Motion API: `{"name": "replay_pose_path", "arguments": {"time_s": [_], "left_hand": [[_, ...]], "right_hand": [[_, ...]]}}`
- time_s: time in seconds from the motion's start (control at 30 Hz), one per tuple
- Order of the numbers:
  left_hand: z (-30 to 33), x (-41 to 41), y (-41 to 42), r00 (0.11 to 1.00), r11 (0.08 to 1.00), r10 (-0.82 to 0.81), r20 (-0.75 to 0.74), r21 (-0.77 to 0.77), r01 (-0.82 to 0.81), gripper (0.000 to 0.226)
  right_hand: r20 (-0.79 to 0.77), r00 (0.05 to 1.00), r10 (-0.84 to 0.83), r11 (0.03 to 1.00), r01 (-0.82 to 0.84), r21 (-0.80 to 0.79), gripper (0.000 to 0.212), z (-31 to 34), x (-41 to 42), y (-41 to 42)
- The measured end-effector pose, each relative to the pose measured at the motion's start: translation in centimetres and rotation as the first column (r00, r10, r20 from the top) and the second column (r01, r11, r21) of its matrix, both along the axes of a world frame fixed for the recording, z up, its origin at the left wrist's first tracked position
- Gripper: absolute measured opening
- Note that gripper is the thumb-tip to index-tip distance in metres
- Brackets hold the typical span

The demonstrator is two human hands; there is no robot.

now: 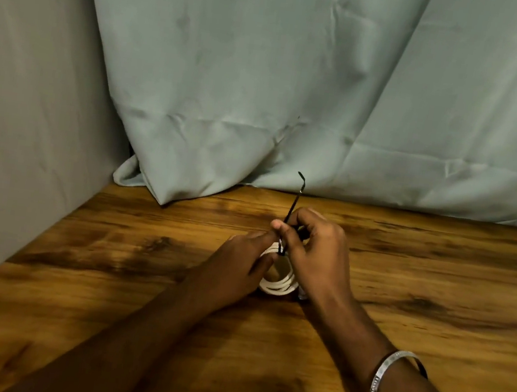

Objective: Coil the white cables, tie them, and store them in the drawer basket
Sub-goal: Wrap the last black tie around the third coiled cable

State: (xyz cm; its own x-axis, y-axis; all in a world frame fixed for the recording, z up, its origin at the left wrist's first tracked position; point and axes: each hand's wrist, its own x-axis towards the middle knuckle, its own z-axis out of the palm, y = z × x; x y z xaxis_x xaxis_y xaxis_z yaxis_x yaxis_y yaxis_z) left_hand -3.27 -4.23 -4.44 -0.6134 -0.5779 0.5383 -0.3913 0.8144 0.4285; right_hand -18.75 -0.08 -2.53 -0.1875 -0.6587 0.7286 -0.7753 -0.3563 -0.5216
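white cable coil (277,286) sits mid-table between both hands, light and springy, likely to unwind unless held at the bundled far side where the black tie (291,210) wraps it. left hand (240,266) grips the coil; right hand (316,250) pinches the tie's upright tail. wooden table (109,258) looks smooth; pale curtain (266,80) hangs behind.

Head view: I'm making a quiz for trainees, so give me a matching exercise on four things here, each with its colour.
Things:
1. cable
2. tie
3. bangle
4. curtain

Colours:
A. pale green
B. white
C. silver
D. black

Pairs: 1-B, 2-D, 3-C, 4-A
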Motion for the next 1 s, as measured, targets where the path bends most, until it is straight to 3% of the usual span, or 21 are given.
{"name": "replay_pose_path", "arguments": {"time_s": [0.13, 0.33, 0.53, 0.67, 0.8, 1.0], "left_hand": [[0.5, 0.1, 0.2, 0.996, 1.0, -0.001, -0.084, -0.031, -0.001, 0.05], [0.9, 0.2, 0.3, 0.986, 0.998, -0.036, -0.164, -0.057, 0.027, 0.024], [0.6, 1.2, 0.3, 0.989, 0.995, -0.052, -0.136, -0.091, 0.039, 0.022], [0.5, 1.1, 0.6, 0.989, 0.991, -0.025, -0.143, -0.137, 0.005, 0.023], [0.8, 0.9, 0.8, 0.986, 0.998, -0.011, -0.169, -0.063, 0.0, 0.042], [0.6, 1.0, 0.6, 0.991, 0.976, -0.051, -0.128, -0.217, 0.022, 0.025]], "right_hand": [[0.278, 0.96, -0.024, 0.999, 0.015, 0.035, 0.026, -0.6, -0.6, -0.5], [0.486, 0.874, 0.003, 0.99, -0.07, 0.119, 0.027, -0.6, -0.7, -1.0], [0.813, 0.576, 0.083, 0.833, -0.487, 0.261, 0.022, 0.5, -0.8, 0.0], [0.875, 0.485, -0.003, 0.758, -0.57, 0.318, 0.019, 0.4, -1.5, -0.3], [0.875, 0.478, -0.07, 0.689, -0.612, 0.389, 0.042, 0.4, -1.6, -0.2], [0.88, 0.472, -0.058, 0.656, -0.646, 0.39, 0.025, 0.8, -1.7, 0.2]]}}
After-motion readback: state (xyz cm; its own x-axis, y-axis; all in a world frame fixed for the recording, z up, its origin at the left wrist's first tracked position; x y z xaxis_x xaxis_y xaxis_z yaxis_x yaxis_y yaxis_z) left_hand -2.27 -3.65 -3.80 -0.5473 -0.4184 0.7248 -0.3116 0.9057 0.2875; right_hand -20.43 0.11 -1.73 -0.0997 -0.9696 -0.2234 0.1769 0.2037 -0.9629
